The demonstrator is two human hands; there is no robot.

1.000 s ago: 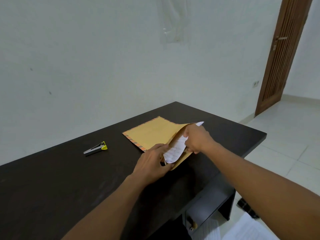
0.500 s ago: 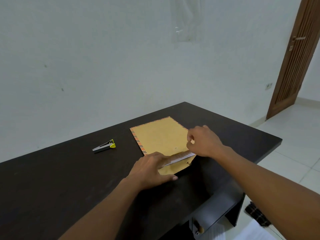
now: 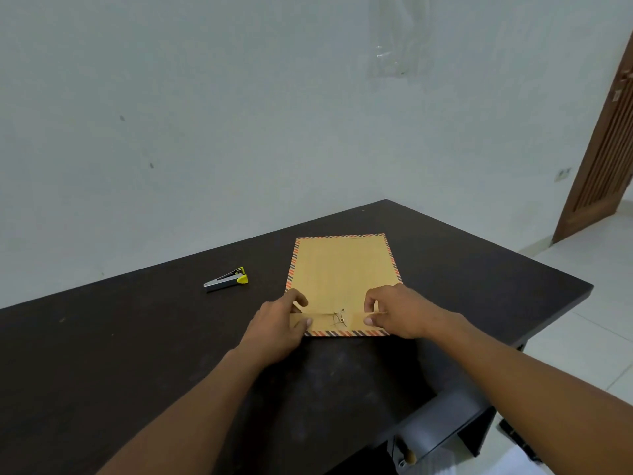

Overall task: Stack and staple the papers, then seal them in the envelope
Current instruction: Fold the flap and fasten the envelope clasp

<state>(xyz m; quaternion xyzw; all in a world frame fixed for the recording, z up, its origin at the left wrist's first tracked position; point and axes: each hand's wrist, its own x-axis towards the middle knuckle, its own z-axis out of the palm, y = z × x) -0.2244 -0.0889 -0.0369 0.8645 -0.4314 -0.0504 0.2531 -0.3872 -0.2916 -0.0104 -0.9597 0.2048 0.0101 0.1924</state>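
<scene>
While both hands' fingers pinch its folded flap, the striped-edged brown envelope point(image 3: 340, 269) lies flat.

- I take this for a plain room in a home or small office, sparsely furnished.
- A dark brown wooden desk point(image 3: 137, 354) stands against a bare pale painted wall point(image 3: 205, 114), with an open grey drawer point(image 3: 442, 426) at its near right corner.
- On the right I see a brown slatted wooden door point(image 3: 606, 159) and a floor of white tiles point(image 3: 589, 279).
- A small silver and yellow stapler point(image 3: 226, 280) and a brown paper envelope with a striped border point(image 3: 342, 269) on the desk suggest paperwork.
</scene>
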